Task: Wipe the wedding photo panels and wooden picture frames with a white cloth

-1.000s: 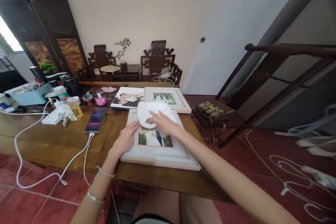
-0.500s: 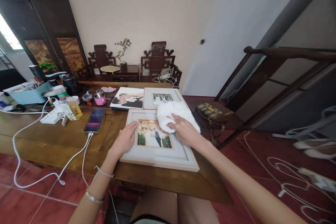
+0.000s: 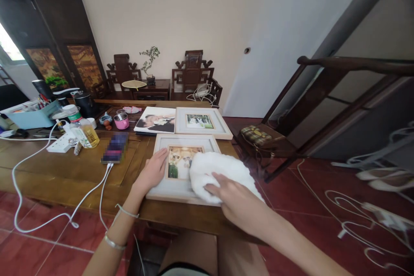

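Observation:
A framed photo (image 3: 176,168) with a pale wooden frame and a wide light mat lies flat near the table's front edge. My left hand (image 3: 153,170) rests on its left side, fingers stretched out and flat. In my right hand (image 3: 228,196) is a white cloth (image 3: 223,170), pressed on the lower right part of the framed photo. The cloth covers that corner and half the picture. Behind lie a second framed photo (image 3: 218,124) and a black-and-white picture panel (image 3: 157,120).
On the wooden table (image 3: 129,189) to the left are a phone (image 3: 114,148) with white cables, a power strip (image 3: 60,143), an oil-coloured bottle (image 3: 87,136), a pink cup (image 3: 121,121) and a blue bin (image 3: 32,114). A chair (image 3: 284,138) with a plaid bag (image 3: 255,136) stands right.
My right hand has moved the white cloth toward me, from the frame's upper right to its lower right. The second framed photo is now uncovered. My left hand stays put.

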`<act>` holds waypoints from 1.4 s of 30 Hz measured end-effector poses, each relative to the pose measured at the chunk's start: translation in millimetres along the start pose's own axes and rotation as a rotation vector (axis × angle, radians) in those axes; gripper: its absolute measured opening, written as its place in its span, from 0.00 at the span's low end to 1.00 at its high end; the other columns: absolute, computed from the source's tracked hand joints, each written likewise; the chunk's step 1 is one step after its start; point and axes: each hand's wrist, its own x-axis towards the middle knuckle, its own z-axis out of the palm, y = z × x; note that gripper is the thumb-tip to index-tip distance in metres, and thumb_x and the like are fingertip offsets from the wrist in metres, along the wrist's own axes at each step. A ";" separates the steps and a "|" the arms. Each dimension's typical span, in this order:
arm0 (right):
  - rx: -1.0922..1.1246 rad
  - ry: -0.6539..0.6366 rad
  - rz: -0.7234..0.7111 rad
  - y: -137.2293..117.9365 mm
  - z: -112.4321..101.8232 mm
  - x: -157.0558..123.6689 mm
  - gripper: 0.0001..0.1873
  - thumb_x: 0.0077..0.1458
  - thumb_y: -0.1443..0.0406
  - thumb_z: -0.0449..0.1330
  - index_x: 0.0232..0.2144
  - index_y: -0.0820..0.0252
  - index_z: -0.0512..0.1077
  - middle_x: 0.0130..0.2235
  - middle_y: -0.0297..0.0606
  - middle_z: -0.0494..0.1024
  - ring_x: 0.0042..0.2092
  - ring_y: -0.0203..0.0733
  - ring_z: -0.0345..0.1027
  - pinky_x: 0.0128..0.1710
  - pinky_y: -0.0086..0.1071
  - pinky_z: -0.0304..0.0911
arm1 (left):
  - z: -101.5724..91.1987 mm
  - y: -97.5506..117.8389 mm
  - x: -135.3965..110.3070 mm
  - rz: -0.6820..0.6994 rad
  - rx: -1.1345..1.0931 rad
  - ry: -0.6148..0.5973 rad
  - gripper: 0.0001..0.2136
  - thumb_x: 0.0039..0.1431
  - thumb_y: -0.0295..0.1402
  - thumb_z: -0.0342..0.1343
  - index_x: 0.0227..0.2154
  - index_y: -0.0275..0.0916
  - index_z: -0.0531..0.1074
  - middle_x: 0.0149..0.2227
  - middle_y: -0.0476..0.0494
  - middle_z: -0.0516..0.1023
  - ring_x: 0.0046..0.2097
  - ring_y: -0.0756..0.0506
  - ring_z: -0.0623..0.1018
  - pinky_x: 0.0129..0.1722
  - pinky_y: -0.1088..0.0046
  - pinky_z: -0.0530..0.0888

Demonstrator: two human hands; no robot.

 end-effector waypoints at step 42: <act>-0.096 0.170 0.011 56.1 13.8 94.5 0.31 0.41 0.80 0.49 0.49 0.62 0.70 0.60 0.46 0.60 0.62 0.55 0.43 0.58 0.55 0.39 | -0.5 -0.1 0.9 -0.006 -0.008 -0.019 0.20 0.64 0.34 0.39 0.58 0.39 0.58 0.61 0.39 0.59 0.62 0.43 0.58 0.60 0.56 0.57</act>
